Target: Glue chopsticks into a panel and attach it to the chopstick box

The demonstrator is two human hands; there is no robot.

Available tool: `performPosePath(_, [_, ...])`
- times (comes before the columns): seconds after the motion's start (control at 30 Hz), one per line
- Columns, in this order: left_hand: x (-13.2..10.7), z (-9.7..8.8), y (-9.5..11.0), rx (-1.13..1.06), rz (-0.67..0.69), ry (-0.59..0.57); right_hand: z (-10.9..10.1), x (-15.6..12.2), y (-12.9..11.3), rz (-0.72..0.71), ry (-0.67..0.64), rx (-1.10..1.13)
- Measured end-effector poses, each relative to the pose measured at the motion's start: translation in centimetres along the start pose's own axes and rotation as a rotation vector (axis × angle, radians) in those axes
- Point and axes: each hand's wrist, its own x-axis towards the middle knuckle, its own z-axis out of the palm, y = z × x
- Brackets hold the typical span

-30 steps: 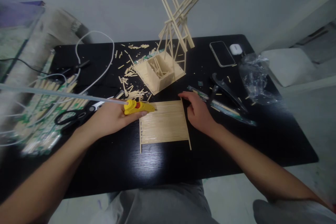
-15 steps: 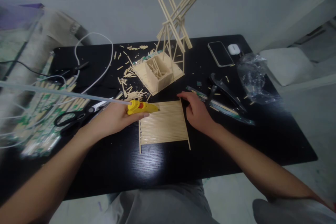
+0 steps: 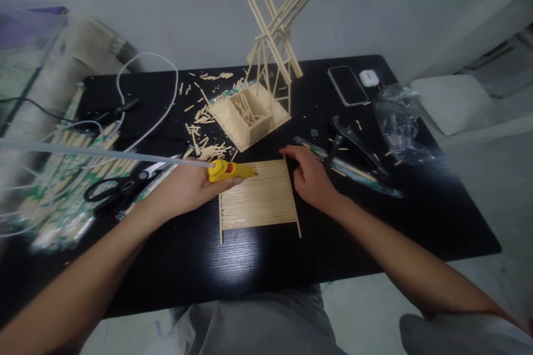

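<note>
Several sticks (image 3: 245, 108) in box (image 3: 260, 132) beyond panel (image 3: 259, 199)

The left hand (image 3: 194, 191) grips a yellow hot-glue gun (image 3: 229, 171), its nozzle over the far part of a slatted stick panel (image 3: 260, 199); the right hand (image 3: 310, 175) rests at the panel's far right corner. Behind stands a stick-built windmill (image 3: 270, 39) — wooden offcuts (image 3: 213, 152) strewn to its left. Black-handled scissors (image 3: 144, 175) lie left of the left hand — a smartphone (image 3: 347, 86) and earbud case (image 3: 368, 78) farther right.
</note>
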Motion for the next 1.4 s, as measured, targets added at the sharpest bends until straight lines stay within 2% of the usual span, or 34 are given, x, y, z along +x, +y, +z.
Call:
performPosePath(0.1, [0.2,0.2,0.2,0.088,0.005,-0.017,0.0,0.0,0.0,-0.006,0.006,0.001])
performPosePath(0.3, [0.4,0.1,0.8,0.036,0.036,-0.037,0.0,0.0,-0.1,0.008,0.006,0.002])
performPosePath(0.47, [0.6,0.0,1.2,-0.035,0.01,-0.058,0.0,0.0,-0.1,0.003,0.002,0.002])
performPosePath(0.83, [1.2,0.9,1.6,0.059,0.042,-0.015,0.0,0.0,-0.1,0.006,0.008,0.01])
performPosePath(1.4, [1.9,1.4,2.0,0.013,0.028,-0.074,-0.1,0.1,-0.2,-0.022,0.007,-0.015])
